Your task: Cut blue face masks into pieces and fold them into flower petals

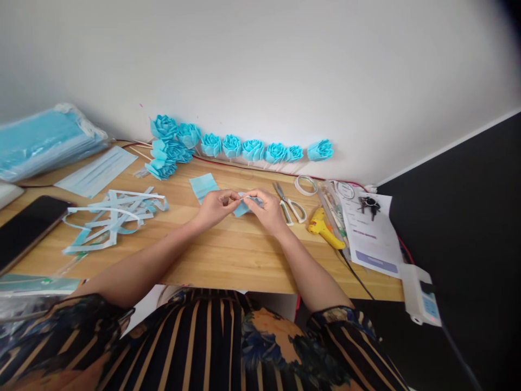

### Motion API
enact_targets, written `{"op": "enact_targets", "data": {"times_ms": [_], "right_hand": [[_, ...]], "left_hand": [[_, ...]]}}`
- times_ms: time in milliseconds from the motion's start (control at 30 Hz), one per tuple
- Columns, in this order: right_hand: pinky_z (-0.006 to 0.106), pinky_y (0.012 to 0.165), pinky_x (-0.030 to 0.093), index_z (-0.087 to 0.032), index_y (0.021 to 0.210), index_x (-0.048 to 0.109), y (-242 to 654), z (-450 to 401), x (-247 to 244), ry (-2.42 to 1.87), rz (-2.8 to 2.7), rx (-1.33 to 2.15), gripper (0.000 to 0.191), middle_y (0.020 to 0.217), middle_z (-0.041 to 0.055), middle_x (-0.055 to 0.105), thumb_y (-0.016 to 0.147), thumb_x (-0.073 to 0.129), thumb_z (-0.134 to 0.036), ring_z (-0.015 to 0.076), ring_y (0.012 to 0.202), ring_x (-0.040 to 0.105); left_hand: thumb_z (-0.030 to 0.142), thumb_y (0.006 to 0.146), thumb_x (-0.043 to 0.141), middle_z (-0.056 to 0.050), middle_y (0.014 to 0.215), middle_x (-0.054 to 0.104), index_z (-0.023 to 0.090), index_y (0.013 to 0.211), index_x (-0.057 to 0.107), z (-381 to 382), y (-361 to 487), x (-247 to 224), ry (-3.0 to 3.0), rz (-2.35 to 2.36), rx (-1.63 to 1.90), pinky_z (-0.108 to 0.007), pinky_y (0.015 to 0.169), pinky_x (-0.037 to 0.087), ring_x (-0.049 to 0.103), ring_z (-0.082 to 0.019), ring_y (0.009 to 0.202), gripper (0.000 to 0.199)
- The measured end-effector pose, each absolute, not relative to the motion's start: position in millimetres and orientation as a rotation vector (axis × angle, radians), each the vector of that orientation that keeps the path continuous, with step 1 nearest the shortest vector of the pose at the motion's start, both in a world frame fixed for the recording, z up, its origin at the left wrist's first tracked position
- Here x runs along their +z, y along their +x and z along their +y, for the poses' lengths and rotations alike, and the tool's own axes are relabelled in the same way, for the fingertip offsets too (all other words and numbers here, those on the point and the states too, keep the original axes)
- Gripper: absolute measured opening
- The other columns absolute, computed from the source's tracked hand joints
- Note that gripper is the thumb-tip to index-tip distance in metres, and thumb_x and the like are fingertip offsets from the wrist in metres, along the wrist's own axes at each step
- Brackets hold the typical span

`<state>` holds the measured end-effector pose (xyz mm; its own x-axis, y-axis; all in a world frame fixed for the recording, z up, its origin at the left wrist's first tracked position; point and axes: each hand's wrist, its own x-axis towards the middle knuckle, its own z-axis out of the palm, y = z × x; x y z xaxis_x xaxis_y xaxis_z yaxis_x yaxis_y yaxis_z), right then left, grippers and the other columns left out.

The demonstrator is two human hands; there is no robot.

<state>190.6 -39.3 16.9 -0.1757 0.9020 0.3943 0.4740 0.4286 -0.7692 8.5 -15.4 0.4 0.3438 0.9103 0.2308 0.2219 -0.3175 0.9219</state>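
Observation:
My left hand [217, 208] and my right hand [265, 208] meet over the middle of the wooden table [240, 255], fingertips pinched together on a small blue piece [241, 209]. Part of that piece is hidden by the fingers. Just behind my left hand lies a flat blue sheet [203, 186]. To the right of my right hand are scissors [290, 203] with white handles, lying partly open. Along the wall stands a row of several blue flowers [232, 146] on thin sticks, with more bunched at the left [165, 157].
On the left are a tangle of blue strips [114, 217], a flat mask [95, 171], bagged masks [49, 138] and a phone [30, 228]. On the right are tape [306, 185], a yellow glue gun [325, 228], paper [370, 239], keys [369, 205] and a power strip [421, 296].

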Motion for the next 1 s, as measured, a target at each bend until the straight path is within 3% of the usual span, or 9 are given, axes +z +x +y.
{"op": "enact_targets", "data": {"times_ms": [267,767,1000], "right_hand": [[0.031,0.079,0.048,-0.022,0.086,0.068,198.3,-37.5,19.4,-1.171,-1.706,0.514,0.017,0.086,0.0022,0.070,0.090,0.058,-0.035,0.0179,0.083,0.064],[0.032,0.084,0.049,-0.023,0.089,0.069,203.2,-32.7,9.9,-1.145,-1.613,0.575,0.018,0.091,0.0026,0.070,0.090,0.059,-0.038,0.0188,0.088,0.065],[0.032,0.084,0.050,-0.024,0.089,0.070,204.0,-32.2,8.5,-1.160,-1.595,0.599,0.021,0.089,0.0024,0.070,0.089,0.060,-0.042,0.0189,0.086,0.065]], "left_hand": [[0.039,0.079,0.063,-0.002,0.066,0.065,0.017,0.078,0.069,-14.2,7.8,0.4,1.755,1.032,1.043,-0.024,0.050,0.029,0.044,-0.010,0.052,0.023],[0.040,0.079,0.064,-0.002,0.063,0.063,0.018,0.076,0.069,-15.3,7.0,3.3,1.765,1.035,1.053,-0.024,0.051,0.029,0.043,-0.011,0.052,0.023],[0.038,0.079,0.063,0.001,0.058,0.057,0.017,0.074,0.068,-15.7,6.9,3.5,1.783,1.051,1.028,-0.023,0.048,0.024,0.035,-0.009,0.048,0.022]]}}
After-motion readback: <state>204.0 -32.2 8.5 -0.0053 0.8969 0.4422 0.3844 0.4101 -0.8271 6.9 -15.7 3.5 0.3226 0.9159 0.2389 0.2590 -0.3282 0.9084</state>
